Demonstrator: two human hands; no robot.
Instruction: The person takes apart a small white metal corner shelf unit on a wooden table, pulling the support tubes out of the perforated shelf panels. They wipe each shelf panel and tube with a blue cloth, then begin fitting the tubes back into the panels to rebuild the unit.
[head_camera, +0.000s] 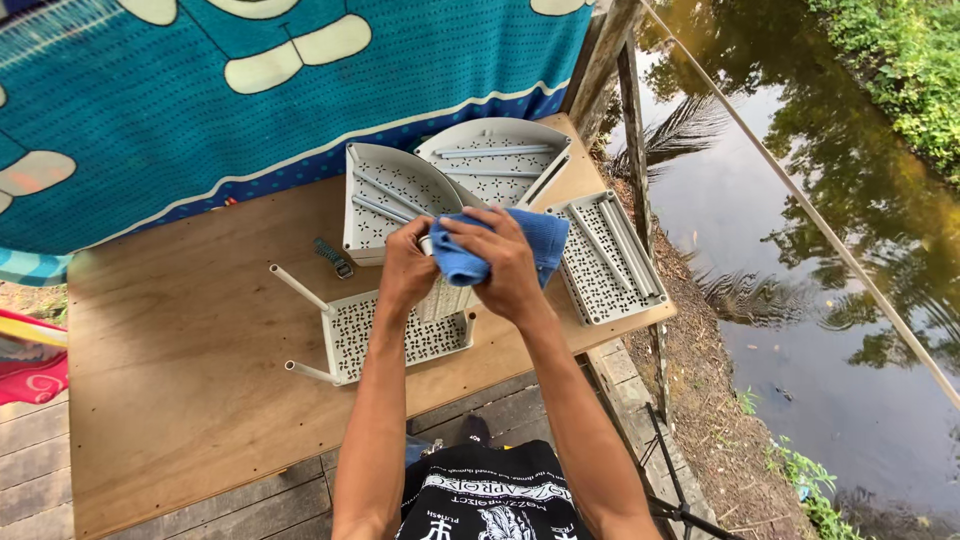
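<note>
- The blue cloth (490, 245) bunched in the left hand (408, 272) and right hand (510, 268) looks like soft, matt, slightly nubby microfibre.
- The grey perforated plastic shelf tray (395, 338) under both hands is matt, smooth moulded plastic with cut-out patterns; its pale tube legs (298, 288) look smooth and faintly glossy.
- The other grey perforated plastic panels (605, 262) share the same matt finish.
- The brown plywood counter (180, 360) is bare, matt wood with visible grain.
- The turquoise printed fabric backdrop (250, 120) is woven cloth, matt and finely textured.
- The grey floor planks (40, 450) are weathered, rough wood.
</note>
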